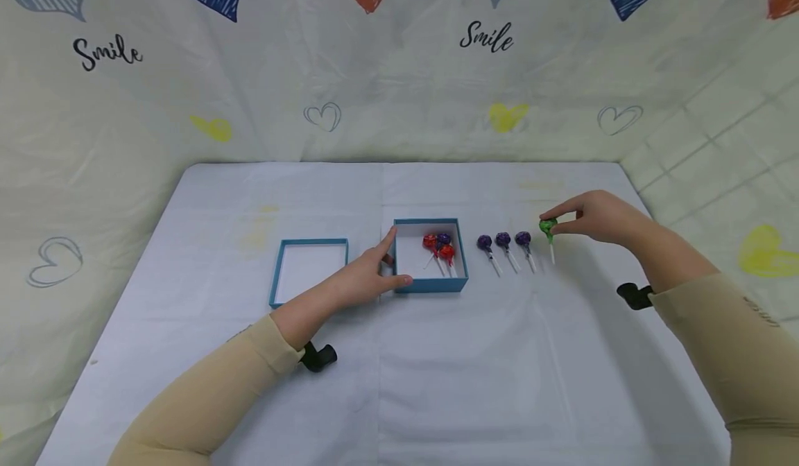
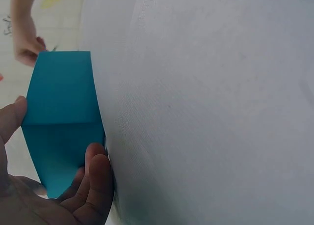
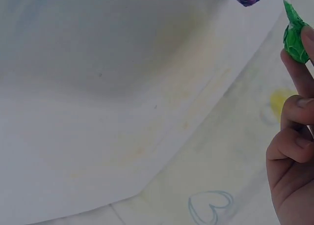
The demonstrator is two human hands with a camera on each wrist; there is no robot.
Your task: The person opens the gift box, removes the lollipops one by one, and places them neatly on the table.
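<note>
Four purple lollipops [image 1: 503, 238], one green lollipop [image 1: 548, 226], apparently two red lollipops [image 1: 446, 252], one box [image 1: 432, 286], one lid [image 1: 306, 265]

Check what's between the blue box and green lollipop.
Three purple lollipops, side by side, lie between the blue box and green lollipop in the head view.

heart-printed sheet [image 1: 399, 64] behind white table [image 1: 499, 383]

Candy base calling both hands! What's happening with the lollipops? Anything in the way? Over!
Left hand holding blue box. Right hand pinching green lollipop. Maybe in the way: three purple lollipops, lined up between green one and box.
</note>
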